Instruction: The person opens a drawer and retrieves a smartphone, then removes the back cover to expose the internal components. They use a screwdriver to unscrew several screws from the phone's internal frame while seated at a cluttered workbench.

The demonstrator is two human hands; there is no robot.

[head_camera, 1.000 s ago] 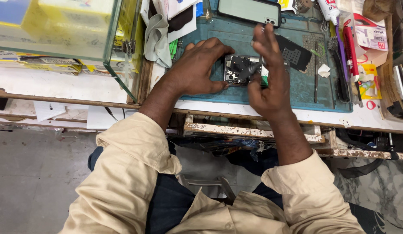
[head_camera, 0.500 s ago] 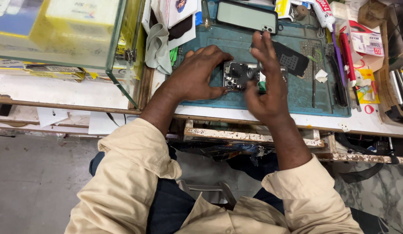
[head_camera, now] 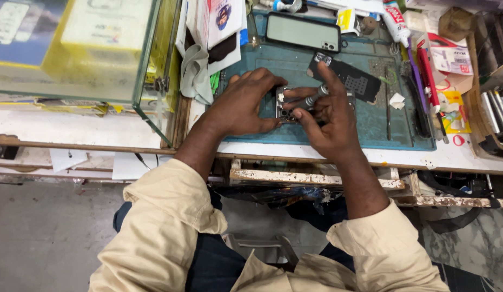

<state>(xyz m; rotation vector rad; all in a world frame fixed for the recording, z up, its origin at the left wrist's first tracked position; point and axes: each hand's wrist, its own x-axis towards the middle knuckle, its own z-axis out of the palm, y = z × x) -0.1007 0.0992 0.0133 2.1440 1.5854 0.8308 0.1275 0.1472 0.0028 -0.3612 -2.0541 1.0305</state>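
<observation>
Presumably light, stiff and fragile, the opened phone (head_camera: pixel 286 104) is pinned flat on the mat between both hands, best held by its edges, left hand (head_camera: pixel 242 105) pressing, right hand (head_camera: pixel 330 121) pinching a screwdriver (head_camera: pixel 308 101).

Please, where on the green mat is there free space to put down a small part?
Bare mat lies at the near right corner, right of the right hand. The far edge is crowded by the phone, and the right edge by tools.

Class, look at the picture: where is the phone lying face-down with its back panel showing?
The phone lies at the far edge of the teal work mat, beyond both hands, left of the white tube.
</observation>
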